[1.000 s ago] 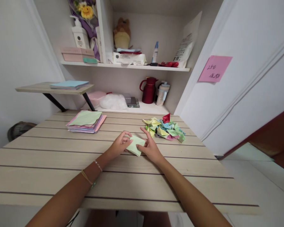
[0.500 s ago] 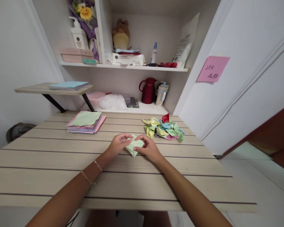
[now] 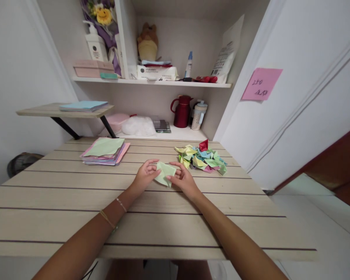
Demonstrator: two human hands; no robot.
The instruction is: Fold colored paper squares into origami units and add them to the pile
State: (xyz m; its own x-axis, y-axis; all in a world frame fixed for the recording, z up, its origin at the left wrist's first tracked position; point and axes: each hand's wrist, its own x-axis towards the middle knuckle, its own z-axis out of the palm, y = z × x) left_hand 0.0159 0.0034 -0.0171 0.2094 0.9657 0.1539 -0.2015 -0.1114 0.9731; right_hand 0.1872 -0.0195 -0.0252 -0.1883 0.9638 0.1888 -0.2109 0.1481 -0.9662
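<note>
A folded piece of pale green paper is held between my two hands, just over the middle of the table. My left hand pinches its left edge, thumb on top and fingers behind. At its right side, my right hand grips the paper with the thumb on the near face; some fingers are hidden behind it. Right of my hands lies a heap of folded paper pieces in yellow, green, blue, pink and red. To the left is a stack of coloured paper sheets, a green one on top.
A small raised shelf at the left carries blue paper. Behind the table stand a dark red jug and a pale cup with a handle. A pink note is stuck on the right wall.
The green paper has been turned between my hands: its diamond outline is now a tilted, wider shape. My fingers have shifted to its left and right edges. The heap and stack stay put.
</note>
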